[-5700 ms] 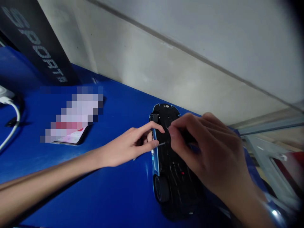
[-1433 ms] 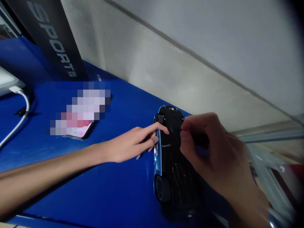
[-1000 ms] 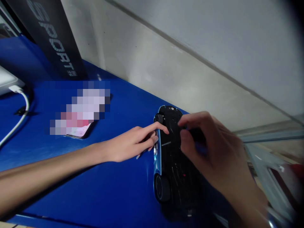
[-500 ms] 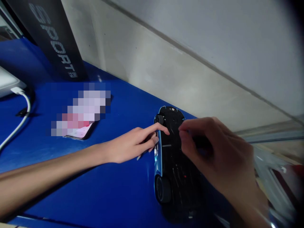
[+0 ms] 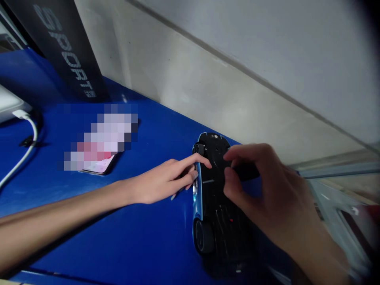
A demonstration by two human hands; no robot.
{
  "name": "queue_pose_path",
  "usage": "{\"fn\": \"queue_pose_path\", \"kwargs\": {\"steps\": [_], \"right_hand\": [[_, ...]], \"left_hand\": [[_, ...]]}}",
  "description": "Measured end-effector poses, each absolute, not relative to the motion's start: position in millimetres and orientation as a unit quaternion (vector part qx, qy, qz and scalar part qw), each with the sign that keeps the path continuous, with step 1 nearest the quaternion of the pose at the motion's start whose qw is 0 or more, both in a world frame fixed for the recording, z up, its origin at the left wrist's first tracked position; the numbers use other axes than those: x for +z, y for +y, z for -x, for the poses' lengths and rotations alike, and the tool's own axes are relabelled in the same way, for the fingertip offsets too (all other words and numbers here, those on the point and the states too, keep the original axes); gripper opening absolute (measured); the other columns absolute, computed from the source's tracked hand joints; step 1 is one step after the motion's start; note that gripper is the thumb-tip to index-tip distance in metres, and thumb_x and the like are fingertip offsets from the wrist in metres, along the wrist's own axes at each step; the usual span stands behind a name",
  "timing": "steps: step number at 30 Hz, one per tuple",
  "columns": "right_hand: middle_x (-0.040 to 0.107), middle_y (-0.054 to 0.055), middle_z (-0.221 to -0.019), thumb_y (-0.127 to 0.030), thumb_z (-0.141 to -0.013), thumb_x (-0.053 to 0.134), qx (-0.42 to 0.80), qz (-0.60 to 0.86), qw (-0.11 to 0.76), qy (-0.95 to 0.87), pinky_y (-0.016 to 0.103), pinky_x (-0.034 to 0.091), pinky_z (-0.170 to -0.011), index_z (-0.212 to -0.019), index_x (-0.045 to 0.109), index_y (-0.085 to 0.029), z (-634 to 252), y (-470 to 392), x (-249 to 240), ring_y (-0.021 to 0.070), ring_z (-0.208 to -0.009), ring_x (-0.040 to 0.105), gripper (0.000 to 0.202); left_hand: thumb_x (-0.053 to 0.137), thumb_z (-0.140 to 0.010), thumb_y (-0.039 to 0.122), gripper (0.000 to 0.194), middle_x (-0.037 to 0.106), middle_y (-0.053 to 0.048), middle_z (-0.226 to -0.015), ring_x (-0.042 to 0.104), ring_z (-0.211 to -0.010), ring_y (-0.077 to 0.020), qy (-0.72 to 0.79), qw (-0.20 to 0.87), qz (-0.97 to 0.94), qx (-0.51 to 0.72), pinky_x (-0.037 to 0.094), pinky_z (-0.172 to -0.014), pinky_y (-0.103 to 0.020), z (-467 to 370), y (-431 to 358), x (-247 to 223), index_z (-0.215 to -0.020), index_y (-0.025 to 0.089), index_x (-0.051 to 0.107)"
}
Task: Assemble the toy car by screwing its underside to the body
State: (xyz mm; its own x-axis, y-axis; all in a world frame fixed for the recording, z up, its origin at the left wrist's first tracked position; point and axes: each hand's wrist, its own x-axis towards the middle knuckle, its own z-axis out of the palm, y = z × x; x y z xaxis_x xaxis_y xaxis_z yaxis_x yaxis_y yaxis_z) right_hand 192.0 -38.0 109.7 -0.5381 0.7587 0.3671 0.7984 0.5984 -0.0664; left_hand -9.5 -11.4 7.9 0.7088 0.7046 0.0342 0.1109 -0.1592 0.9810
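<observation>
From my remote seat, I see a slim bare left hand [image 5: 163, 182] with slender, tapering fingers [image 5: 194, 157] and a long, narrow left forearm [image 5: 68, 213], uncovered throughout. The bare right hand [image 5: 276, 194] looks larger; a shiny bluish-silver item [image 5: 354, 274] borders its wrist, perhaps a band, though blur leaves me unsure.

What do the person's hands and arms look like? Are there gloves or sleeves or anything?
No gloves! The left hand and the right hand are both bare, with slim fingers and no rings that I can see. The left forearm is long and thin, with no sleeve in view. The right wrist gets blurry near the edge, so I can't tell what's worn there.
</observation>
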Motion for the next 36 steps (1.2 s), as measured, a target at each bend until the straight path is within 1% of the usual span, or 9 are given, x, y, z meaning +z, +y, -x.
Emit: {"fn": "queue_pose_path", "kwargs": {"steps": [2, 6, 10, 14, 18, 21, 25, 32, 36], "right_hand": [[0.066, 0.001, -0.094, -0.022, -0.091, 0.054, -0.053, 0.452, 0.174, -0.873, 0.031, 0.046, -0.064, -0.105, 0.05, -0.026, -192.6, -37.8, 109.2, 0.017, -0.074, 0.065, 0.015], [0.066, -0.002, -0.083, -0.022, -0.091, 0.056, -0.06, 0.454, 0.18, -0.871, 0.031, 0.046, -0.061, -0.095, 0.05, -0.026, -193.5, -37.4, 110.5, 0.0154, -0.062, 0.064, 0.009], [0.065, -0.003, -0.075, -0.021, -0.091, 0.056, -0.056, 0.454, 0.191, -0.869, 0.031, 0.044, -0.057, -0.095, 0.05, -0.026, -192.9, -38.4, 111.1, 0.0154, -0.057, 0.062, 0.009], [0.067, -0.002, -0.082, -0.02, -0.09, 0.056, -0.048, 0.455, 0.179, -0.871, 0.031, 0.044, -0.058, -0.098, 0.05, -0.027, -192.4, -38.2, 109.5, 0.0154, -0.062, 0.064, 0.012], [0.067, 0.0, -0.091, -0.016, -0.088, 0.054, -0.038, 0.445, 0.174, -0.878, 0.032, 0.047, -0.064, -0.101, 0.05, -0.027, -193.4, -36.7, 110.3, 0.0167, -0.072, 0.066, 0.017], [0.066, 0.002, -0.096, -0.017, -0.088, 0.053, -0.04, 0.441, 0.175, -0.88, 0.033, 0.047, -0.067, -0.101, 0.05, -0.025, -194.0, -35.2, 111.0, 0.0174, -0.076, 0.065, 0.016], [0.065, 0.001, -0.093, -0.018, -0.09, 0.051, -0.041, 0.432, 0.185, -0.882, 0.032, 0.047, -0.068, -0.103, 0.05, -0.023, -194.2, -34.1, 110.3, 0.0165, -0.076, 0.064, 0.014], [0.064, 0.001, -0.092, -0.016, -0.09, 0.054, -0.054, 0.424, 0.182, -0.886, 0.034, 0.047, -0.07, -0.101, 0.051, -0.026, -194.8, -34.9, 108.6, 0.0182, -0.077, 0.063, 0.015], [0.064, 0.002, -0.09, -0.014, -0.089, 0.052, -0.048, 0.422, 0.176, -0.888, 0.035, 0.047, -0.069, -0.098, 0.05, -0.026, -194.6, -35.4, 110.1, 0.0192, -0.077, 0.062, 0.016]], "left_hand": [[0.036, -0.102, 0.021, 0.033, 0.058, 0.005, -0.078, 0.053, -0.052, -0.0062, 0.286, 0.582, -0.718, 0.252, 0.046, -0.05, -0.016, 9.5, -11.7, 8.4, -0.133, 0.03, 0.045], [0.035, -0.102, 0.022, 0.033, 0.059, 0.004, -0.078, 0.053, -0.052, -0.0061, 0.283, 0.582, -0.718, 0.256, 0.045, -0.05, -0.016, 9.9, -11.5, 8.2, -0.133, 0.028, 0.045], [0.034, -0.103, 0.022, 0.034, 0.059, 0.004, -0.079, 0.053, -0.052, -0.0064, 0.276, 0.585, -0.719, 0.255, 0.045, -0.05, -0.016, 10.2, -11.0, 7.5, -0.134, 0.028, 0.044], [0.035, -0.102, 0.021, 0.034, 0.059, 0.004, -0.078, 0.053, -0.053, -0.0068, 0.279, 0.585, -0.717, 0.256, 0.045, -0.05, -0.016, 9.9, -11.4, 8.2, -0.134, 0.028, 0.045], [0.036, -0.102, 0.023, 0.033, 0.057, 0.005, -0.076, 0.052, -0.052, -0.0066, 0.285, 0.583, -0.718, 0.252, 0.045, -0.05, -0.017, 9.8, -11.6, 8.9, -0.134, 0.029, 0.045], [0.035, -0.103, 0.024, 0.033, 0.058, 0.005, -0.077, 0.053, -0.052, -0.0064, 0.282, 0.584, -0.718, 0.254, 0.045, -0.05, -0.016, 10.0, -11.5, 8.1, -0.134, 0.029, 0.045], [0.035, -0.103, 0.022, 0.034, 0.059, 0.004, -0.078, 0.053, -0.053, -0.0064, 0.281, 0.583, -0.718, 0.256, 0.045, -0.05, -0.016, 10.2, -11.8, 6.8, -0.134, 0.029, 0.045], [0.034, -0.102, 0.021, 0.034, 0.058, 0.004, -0.077, 0.054, -0.053, -0.0068, 0.281, 0.583, -0.717, 0.257, 0.046, -0.05, -0.017, 9.9, -11.7, 6.9, -0.134, 0.028, 0.045], [0.034, -0.102, 0.022, 0.034, 0.058, 0.004, -0.079, 0.053, -0.052, -0.0066, 0.275, 0.583, -0.72, 0.258, 0.045, -0.05, -0.017, 10.1, -11.4, 6.8, -0.134, 0.028, 0.044]]}}
